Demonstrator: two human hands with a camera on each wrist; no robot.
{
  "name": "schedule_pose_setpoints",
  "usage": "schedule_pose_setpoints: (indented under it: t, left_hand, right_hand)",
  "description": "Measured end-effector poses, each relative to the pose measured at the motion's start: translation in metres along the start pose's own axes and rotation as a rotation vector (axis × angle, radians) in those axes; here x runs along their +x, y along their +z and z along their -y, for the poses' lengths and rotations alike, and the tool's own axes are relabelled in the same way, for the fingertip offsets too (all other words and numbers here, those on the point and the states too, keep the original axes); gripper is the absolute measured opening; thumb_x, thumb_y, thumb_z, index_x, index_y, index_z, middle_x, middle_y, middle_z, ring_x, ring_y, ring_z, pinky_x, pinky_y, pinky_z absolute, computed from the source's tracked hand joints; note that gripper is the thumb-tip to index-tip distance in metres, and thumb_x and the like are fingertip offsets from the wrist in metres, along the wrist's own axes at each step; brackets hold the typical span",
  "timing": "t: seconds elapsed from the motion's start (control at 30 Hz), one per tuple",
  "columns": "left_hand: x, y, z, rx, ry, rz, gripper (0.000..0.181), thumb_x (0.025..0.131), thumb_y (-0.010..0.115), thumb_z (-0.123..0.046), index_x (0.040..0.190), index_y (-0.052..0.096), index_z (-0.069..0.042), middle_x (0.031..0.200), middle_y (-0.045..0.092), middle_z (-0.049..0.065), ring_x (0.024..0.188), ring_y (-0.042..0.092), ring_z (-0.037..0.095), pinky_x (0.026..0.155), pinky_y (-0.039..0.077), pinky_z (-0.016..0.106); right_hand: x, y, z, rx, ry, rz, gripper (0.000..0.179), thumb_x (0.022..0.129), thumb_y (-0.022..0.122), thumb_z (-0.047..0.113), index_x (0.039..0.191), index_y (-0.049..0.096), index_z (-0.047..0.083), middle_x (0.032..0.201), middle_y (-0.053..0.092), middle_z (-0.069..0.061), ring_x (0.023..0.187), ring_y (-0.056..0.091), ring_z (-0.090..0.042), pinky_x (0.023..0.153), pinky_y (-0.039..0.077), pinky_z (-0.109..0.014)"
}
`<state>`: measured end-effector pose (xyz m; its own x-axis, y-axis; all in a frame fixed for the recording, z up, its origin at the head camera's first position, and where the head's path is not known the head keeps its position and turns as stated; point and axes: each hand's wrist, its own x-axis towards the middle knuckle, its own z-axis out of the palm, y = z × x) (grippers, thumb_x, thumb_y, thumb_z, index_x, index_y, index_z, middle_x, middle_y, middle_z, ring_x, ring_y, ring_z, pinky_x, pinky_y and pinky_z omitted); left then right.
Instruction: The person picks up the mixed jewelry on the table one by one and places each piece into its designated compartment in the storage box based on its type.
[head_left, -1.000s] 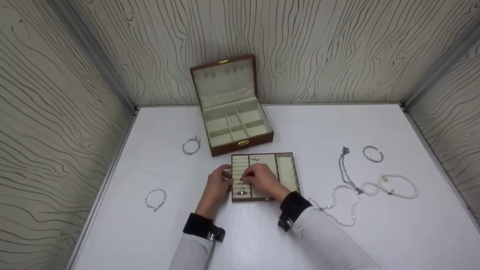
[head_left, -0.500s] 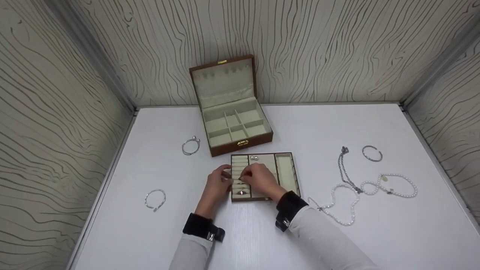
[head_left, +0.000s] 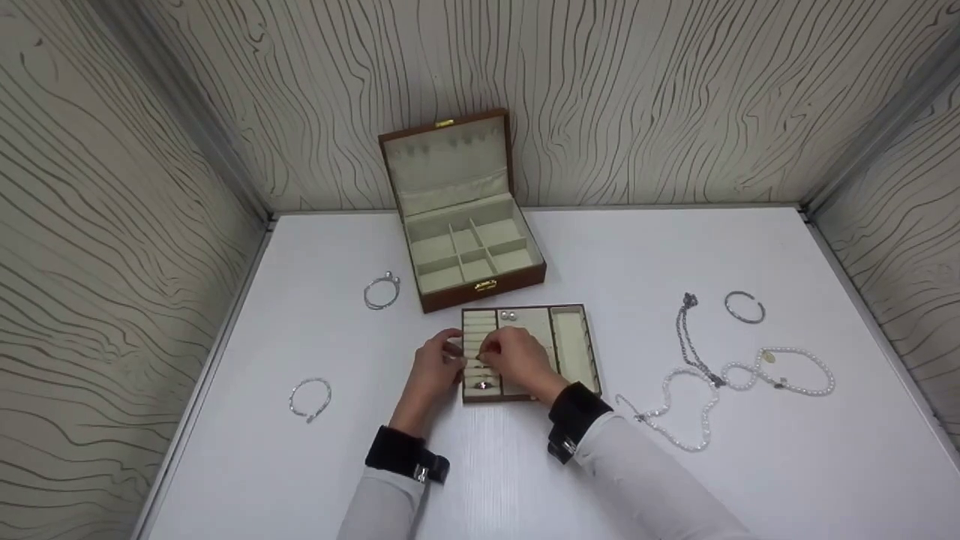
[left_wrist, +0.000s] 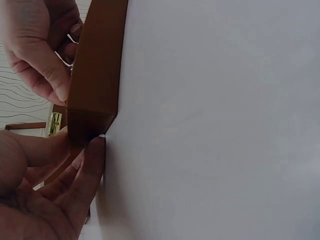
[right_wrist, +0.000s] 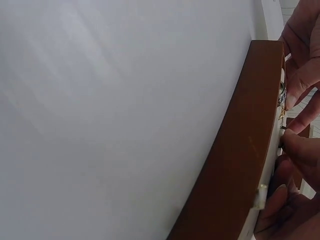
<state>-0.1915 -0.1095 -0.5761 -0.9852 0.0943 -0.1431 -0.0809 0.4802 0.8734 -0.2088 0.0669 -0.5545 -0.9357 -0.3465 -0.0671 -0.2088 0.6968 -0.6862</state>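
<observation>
A brown jewelry tray [head_left: 574, 341] lies on the white table, with cream ring rolls [head_left: 480, 328] down its left side. My left hand [head_left: 435, 367] grips the tray's left side, thumb above and fingertips low on its wall in the left wrist view. Over the ring rolls, my right hand [head_left: 519, 358] pinches a small ring [right_wrist: 283, 128], mostly hidden by the fingers. Another ring [head_left: 484, 385] with a stone sits in the front slot, and a gold-coloured one [right_wrist: 282, 112] shows between the hands in the right wrist view. Two pearl earrings [head_left: 509, 316] sit on the tray's middle pad.
Behind the tray stands an open brown jewelry box [head_left: 480, 289] with cream compartments. Bracelets [head_left: 382, 291] [head_left: 310, 399] lie on the left. On the right are a silver chain [head_left: 686, 334], a bangle [head_left: 745, 307], a pearl necklace [head_left: 706, 420] and a pearl bracelet [head_left: 817, 367].
My right hand has shifted slightly left over the ring rolls, its pinch kept. The left hand holds its place at the tray's side.
</observation>
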Motion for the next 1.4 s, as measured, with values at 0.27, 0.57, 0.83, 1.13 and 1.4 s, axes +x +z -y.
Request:
schedule_pose_setpoints:
  t: [0.27,0.57,0.83,1.13,1.4]
  left_hand:
    - [0.0002,0.0000,-0.0002,-0.014,-0.010,0.001,0.044,0.088,0.064,0.006,0.130,0.056,-0.002,0.096,0.063,0.011,0.072,0.063,0.017,0.058,0.054,0.030]
    - [0.0001,0.0007,0.0014,-0.005,0.012,-0.013,0.044,0.087,0.065,0.007,0.129,0.057,-0.001,0.094,0.064,0.010,0.070,0.062,0.016,0.058,0.054,0.030]
    - [-0.0001,0.0004,0.0001,0.009,0.011,-0.017,0.043,0.087,0.065,0.006,0.129,0.057,-0.002,0.095,0.065,0.010,0.071,0.062,0.016,0.058,0.053,0.030]
    - [0.0001,0.0002,-0.0003,-0.011,-0.010,-0.006,0.043,0.089,0.065,0.005,0.130,0.057,-0.002,0.097,0.065,0.011,0.076,0.063,0.018,0.060,0.053,0.030]
    - [0.0006,0.0006,0.0006,-0.003,-0.007,-0.011,0.043,0.088,0.065,0.006,0.130,0.057,-0.002,0.096,0.065,0.010,0.076,0.062,0.017,0.059,0.053,0.030]
  right_hand:
    - [0.0026,-0.0009,-0.0066,0.023,-0.013,0.019,0.007,0.092,0.068,0.015,0.091,0.075,0.013,0.086,0.069,0.004,0.079,0.062,-0.013,0.073,0.051,-0.035]
    - [0.0034,0.0004,-0.0039,-0.011,0.019,0.004,0.007,0.091,0.068,0.013,0.088,0.074,0.013,0.084,0.068,0.003,0.078,0.061,-0.014,0.071,0.051,-0.037]
    - [0.0012,0.0022,-0.0016,-0.029,0.000,-0.022,0.006,0.089,0.069,0.011,0.086,0.074,0.012,0.078,0.066,0.004,0.069,0.059,-0.012,0.064,0.050,-0.034]
    - [0.0010,0.0030,0.0000,-0.051,0.026,-0.025,0.006,0.088,0.069,0.012,0.087,0.074,0.014,0.073,0.063,0.007,0.064,0.057,-0.010,0.058,0.048,-0.033]
    - [0.0014,0.0047,-0.0008,-0.066,0.033,-0.025,0.006,0.088,0.069,0.013,0.085,0.074,0.015,0.071,0.062,0.008,0.063,0.056,-0.010,0.057,0.047,-0.033]
